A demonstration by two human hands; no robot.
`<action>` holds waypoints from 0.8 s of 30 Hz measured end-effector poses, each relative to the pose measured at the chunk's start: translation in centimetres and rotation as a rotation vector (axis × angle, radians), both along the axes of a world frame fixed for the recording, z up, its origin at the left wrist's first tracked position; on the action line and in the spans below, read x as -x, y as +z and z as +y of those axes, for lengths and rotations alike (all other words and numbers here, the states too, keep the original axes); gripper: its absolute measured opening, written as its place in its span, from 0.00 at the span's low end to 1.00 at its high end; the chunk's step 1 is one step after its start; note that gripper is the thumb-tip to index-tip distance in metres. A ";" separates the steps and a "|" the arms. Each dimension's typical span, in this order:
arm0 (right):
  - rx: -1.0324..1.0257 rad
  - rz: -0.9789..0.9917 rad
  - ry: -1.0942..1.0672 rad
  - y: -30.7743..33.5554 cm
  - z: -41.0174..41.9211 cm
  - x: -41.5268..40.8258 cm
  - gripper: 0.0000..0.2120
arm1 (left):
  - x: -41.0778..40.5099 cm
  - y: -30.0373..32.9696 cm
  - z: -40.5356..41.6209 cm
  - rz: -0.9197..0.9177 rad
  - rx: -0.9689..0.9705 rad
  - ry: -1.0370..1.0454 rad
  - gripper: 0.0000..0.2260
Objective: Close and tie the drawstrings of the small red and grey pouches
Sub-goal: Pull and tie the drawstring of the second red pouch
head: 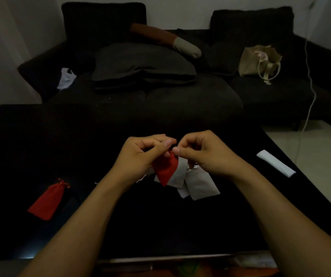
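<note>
Just above the dark worktop (120,226), the left hand (140,154) and right hand (202,154) each pinch the neck of a red pouch (165,169), probably lifted clear so its drawstrings can be pulled and knotted. It hangs mouth-up, long axis near vertical, bottom corner toward the grey pouches (198,183) lying below; another red pouch (46,199) lies well left, apparently cinched.

Under my wrists the grey pouches (192,180) crowd the middle of the black table (120,226). To my left, bare tabletop lies between my arm and a second red pouch (45,199). At the right edge lies a folded white cloth (275,163).
</note>
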State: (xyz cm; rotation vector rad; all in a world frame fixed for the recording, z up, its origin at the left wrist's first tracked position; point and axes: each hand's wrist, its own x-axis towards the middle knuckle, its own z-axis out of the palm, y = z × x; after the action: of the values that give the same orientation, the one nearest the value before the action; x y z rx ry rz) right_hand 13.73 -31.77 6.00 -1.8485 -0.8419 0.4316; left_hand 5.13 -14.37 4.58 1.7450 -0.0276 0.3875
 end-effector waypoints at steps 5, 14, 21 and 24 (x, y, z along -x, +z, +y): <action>0.026 0.068 0.080 0.0 -0.1 0.0 0.10 | 0.1 0.3 -0.3 0.084 0.102 -0.039 0.14; 0.118 -0.160 0.022 -0.1 -0.3 -0.4 0.06 | 0.2 0.2 0.3 0.116 -0.008 -0.054 0.09; 0.101 -0.356 -0.058 -0.4 -0.2 -0.7 0.10 | 0.1 0.0 0.6 0.054 -0.080 0.004 0.05; 0.133 -0.305 -0.040 -0.2 -0.1 -0.5 0.07 | 0.0 -0.2 0.7 0.060 -0.092 0.004 0.05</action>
State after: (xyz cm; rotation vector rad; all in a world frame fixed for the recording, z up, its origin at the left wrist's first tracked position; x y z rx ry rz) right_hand 14.20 -31.91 5.81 -2.0839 -0.9972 0.1852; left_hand 5.17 -13.62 4.37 1.8473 0.0011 0.3407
